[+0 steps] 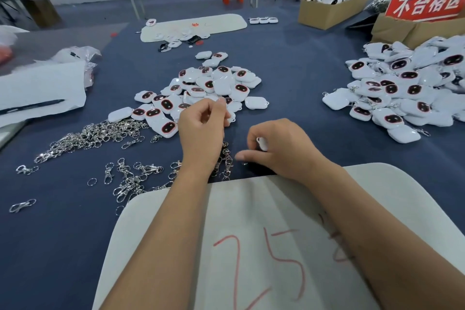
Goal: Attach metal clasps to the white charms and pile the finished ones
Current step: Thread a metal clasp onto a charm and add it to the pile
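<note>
Lowest in the frame, a pale mat (251, 246) with "25" scrawled in red, both forearms lying across it. Just past its far edge, at centre, the right hand (274, 148) — fingers curled round a white charm (261, 143), only a small part of it showing. Beside it to the left, the left hand (201, 126), raised a little, fingers curled with thumb and fingertips pinched together near the edge of the charm pile; whether anything sits in that pinch cannot be told. Between and under the two wrists, a few metal clasps (226, 158) on the blue counter (314, 88). Spread across the lower left, more loose clasps (130, 178), thickening into a heap of clasps (93, 133) at mid left. At centre, beyond the left hand, a pile of white charms (201, 88) with dark oval faces rimmed in red. At the right edge, well apart from that one, a larger pile of charms (402, 88) with clasps showing among them. At the left edge, white sheets (42, 88) with a dark pen (32, 107) lying on them. Further up at centre, a second pale mat (196, 26) — scattered small parts on it. Upper right, two cardboard boxes (329, 9) and a red sign (427, 1) with white characters.
</note>
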A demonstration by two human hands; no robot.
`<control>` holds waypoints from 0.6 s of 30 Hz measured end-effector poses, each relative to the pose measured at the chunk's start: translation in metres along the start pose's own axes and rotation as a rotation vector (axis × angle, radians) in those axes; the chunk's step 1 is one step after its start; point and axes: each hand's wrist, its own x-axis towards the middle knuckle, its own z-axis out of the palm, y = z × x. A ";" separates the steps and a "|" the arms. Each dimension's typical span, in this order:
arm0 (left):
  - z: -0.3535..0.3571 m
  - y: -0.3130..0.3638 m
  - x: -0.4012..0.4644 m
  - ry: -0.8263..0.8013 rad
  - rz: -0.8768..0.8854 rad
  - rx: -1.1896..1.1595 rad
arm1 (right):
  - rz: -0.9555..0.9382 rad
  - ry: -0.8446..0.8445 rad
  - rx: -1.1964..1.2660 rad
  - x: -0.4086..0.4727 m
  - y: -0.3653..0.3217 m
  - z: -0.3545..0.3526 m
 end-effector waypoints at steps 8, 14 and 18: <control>0.012 -0.001 -0.011 -0.351 0.127 0.323 | 0.098 0.192 0.136 0.000 0.007 -0.002; 0.010 -0.001 -0.008 -0.248 0.152 0.269 | -0.005 -0.107 0.059 -0.003 0.014 -0.019; 0.010 -0.002 -0.008 -0.213 0.181 0.259 | 0.015 -0.020 0.001 -0.001 0.011 -0.009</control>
